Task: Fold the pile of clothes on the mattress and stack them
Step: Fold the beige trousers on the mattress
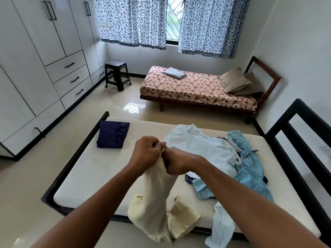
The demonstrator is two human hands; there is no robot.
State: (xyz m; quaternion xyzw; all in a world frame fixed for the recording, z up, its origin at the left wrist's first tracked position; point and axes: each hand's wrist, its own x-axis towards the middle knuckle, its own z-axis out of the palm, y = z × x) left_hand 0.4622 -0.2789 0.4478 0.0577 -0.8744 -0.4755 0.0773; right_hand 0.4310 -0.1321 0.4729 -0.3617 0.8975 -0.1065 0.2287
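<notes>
Your left hand and right hand both pinch the cream garment, which hangs over the mattress near edge. Draw its top edge apart, level, then lay it flat.

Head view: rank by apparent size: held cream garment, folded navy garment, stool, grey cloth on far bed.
1. cream garment
2. navy garment
3. stool
4. grey cloth
Nearness inflates the first; true sizes unsure.

White wardrobe, leaf-print curtains, dark stool, floral daybed; glossy floor, seemingly tiled.
</notes>
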